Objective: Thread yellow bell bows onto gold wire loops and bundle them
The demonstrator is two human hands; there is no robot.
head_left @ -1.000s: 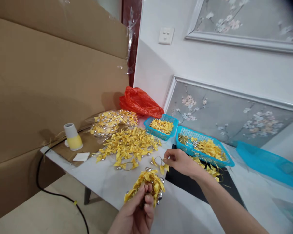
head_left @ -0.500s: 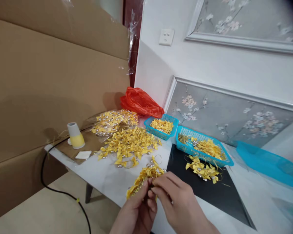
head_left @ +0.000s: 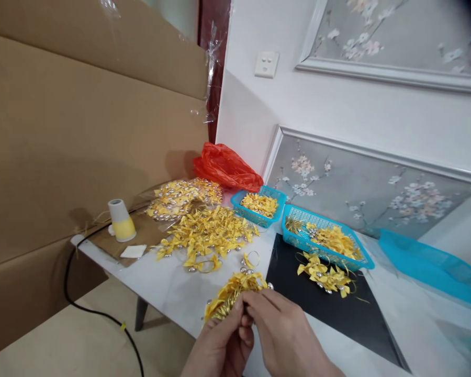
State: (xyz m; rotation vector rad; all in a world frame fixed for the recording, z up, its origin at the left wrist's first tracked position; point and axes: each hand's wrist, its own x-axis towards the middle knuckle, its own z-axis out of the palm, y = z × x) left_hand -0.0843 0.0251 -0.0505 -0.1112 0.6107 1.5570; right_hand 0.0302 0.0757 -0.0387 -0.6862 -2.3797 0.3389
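Held low over the table's front is a bunch of yellow ribbon bows [head_left: 235, 288] with silver beads and gold wire ties. My left hand [head_left: 223, 335] is closed around the lower end of this bunch, its thumb lying along the gold ties. Fingers of my right hand [head_left: 282, 324] pinch at the same spot, beside the left thumb. What lies between those right fingertips is hidden. Behind the bunch spreads a loose heap of similar yellow bows [head_left: 212, 230]. A smaller group of bows [head_left: 325, 275] lies on a black mat [head_left: 337, 309] to the right.
Two blue baskets [head_left: 255, 217] [head_left: 306, 241] of bows stand along the wall. A red plastic bag [head_left: 227, 167] lies at the back. A thread cone [head_left: 121, 222] and a white pad [head_left: 133, 251] sit at left. Blue plastic [head_left: 432, 262] lies right; a black cable [head_left: 98, 311] hangs off the left.
My right hand's fingers have drawn in closer against the left thumb and curled more. The bunch is turned slightly, showing more gold ties.
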